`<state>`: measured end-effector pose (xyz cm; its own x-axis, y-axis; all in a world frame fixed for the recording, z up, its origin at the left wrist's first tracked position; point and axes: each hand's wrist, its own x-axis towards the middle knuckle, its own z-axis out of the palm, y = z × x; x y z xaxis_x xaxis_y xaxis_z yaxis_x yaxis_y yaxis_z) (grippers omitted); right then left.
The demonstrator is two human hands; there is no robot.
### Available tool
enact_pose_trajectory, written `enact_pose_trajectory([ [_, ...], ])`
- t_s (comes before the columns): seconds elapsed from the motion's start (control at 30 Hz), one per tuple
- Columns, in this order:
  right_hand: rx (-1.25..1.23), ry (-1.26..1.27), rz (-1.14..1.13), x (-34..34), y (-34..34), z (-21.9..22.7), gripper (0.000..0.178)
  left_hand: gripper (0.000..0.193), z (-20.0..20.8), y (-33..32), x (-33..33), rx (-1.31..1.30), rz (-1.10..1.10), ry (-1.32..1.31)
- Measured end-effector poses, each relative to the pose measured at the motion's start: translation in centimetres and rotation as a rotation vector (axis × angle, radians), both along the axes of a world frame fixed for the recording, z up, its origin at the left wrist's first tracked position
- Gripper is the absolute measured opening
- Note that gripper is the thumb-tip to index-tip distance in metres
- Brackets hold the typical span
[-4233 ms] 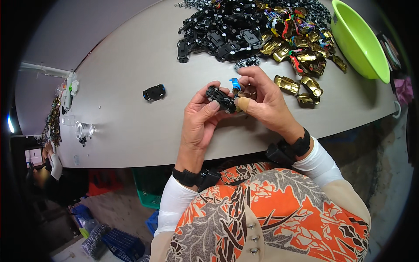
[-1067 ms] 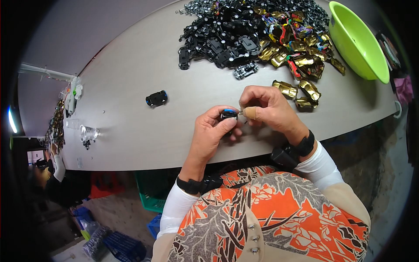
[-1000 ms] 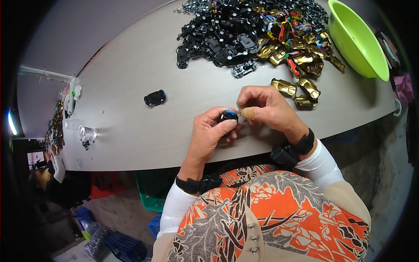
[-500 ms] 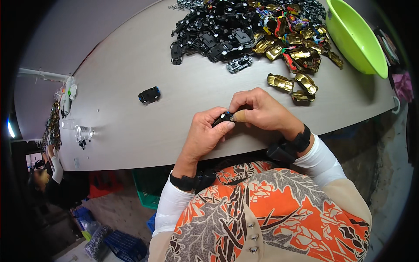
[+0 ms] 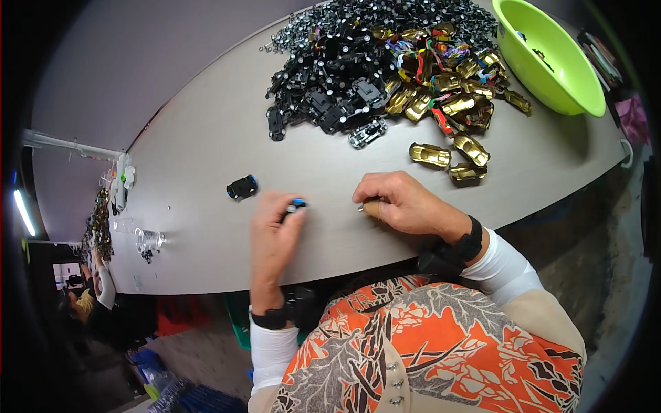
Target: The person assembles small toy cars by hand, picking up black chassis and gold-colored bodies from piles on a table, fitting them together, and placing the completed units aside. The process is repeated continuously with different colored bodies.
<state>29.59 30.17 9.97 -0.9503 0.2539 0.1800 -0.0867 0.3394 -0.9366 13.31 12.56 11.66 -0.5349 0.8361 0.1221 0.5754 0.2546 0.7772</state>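
My left hand [image 5: 272,230], slightly blurred, pinches a small black toy car part with a blue patch [image 5: 296,204], mostly covered by the fingers. Just beyond it, a black toy car base with blue ends [image 5: 242,187] lies on the table. To the right and apart from it, my right hand [image 5: 403,203] is closed, with tan tape round the thumb. A tiny silvery tip [image 5: 361,208] pokes out between its thumb and forefinger; its kind cannot be made out. Three gold toy car shells [image 5: 430,155] rest beyond my right hand.
A heap of black car bases [image 5: 323,82] and gold shells [image 5: 458,103] fills the far table, with small silvery parts [image 5: 441,14] behind. A lime-green basin [image 5: 551,62] stands far right. At left are a clear cup [image 5: 148,239] and another person's arm [image 5: 105,286].
My hands have come apart. The left has moved left with the black and blue car part, while the right keeps its pinch on the silvery piece. The whole view has shifted slightly.
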Motion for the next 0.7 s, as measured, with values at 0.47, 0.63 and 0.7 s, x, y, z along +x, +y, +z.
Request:
enact_pose_trajectory([
  [0.47,0.336,0.222,-0.746,4.2,5.8,0.9,0.017,0.015,-0.2,13.0,2.7,-0.052,-0.124,0.596],
  [0.63,0.764,0.010,-0.572,5.0,4.9,0.9,0.017,0.011,-1.6,13.3,2.2,-0.010,-0.115,0.640],
  [0.7,0.815,-0.141,-0.489,4.4,4.4,1.3,0.015,0.012,-1.7,12.6,1.9,-0.002,-0.118,0.607],
])
